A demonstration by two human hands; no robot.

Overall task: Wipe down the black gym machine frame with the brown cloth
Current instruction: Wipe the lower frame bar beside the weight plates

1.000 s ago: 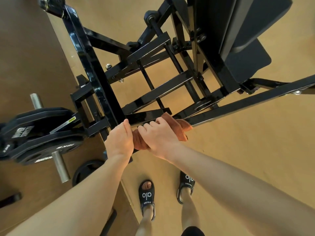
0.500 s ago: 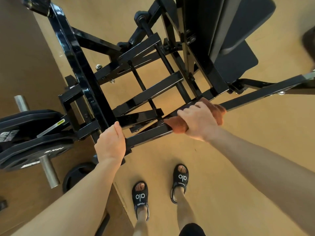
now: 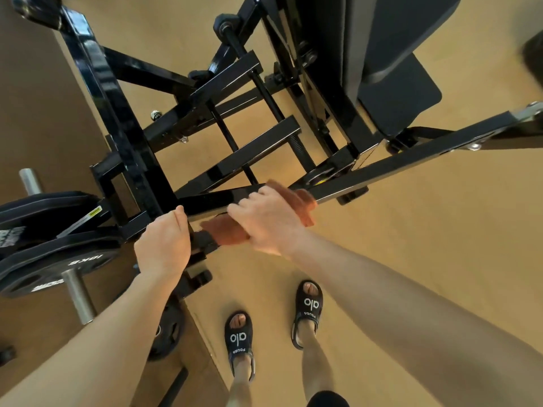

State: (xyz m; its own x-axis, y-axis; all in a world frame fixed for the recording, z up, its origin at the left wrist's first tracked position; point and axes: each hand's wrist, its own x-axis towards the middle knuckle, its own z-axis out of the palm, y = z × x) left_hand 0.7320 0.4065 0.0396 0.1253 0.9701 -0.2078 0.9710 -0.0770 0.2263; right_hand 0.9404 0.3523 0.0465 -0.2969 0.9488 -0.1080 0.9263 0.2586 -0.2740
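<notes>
Rumpled brown cloth (image 3: 226, 232) back leftward

two hands (image 3: 164, 245) (image 3: 264, 221), one brown cloth (image 3: 226, 232) and one black machine frame (image 3: 249, 154) are counted. two sandals (image 3: 239, 337) (image 3: 308, 306) are recorded. three weight plates (image 3: 50, 259) (image 3: 44, 207) (image 3: 169, 330) are seen.

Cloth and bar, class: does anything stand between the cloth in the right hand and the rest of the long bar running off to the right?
Nothing visible does. The right hand grips the cloth wrapped on the bar, whose top face runs bare to the right. The left hand grips the frame on the other side, behind the cloth.
</notes>
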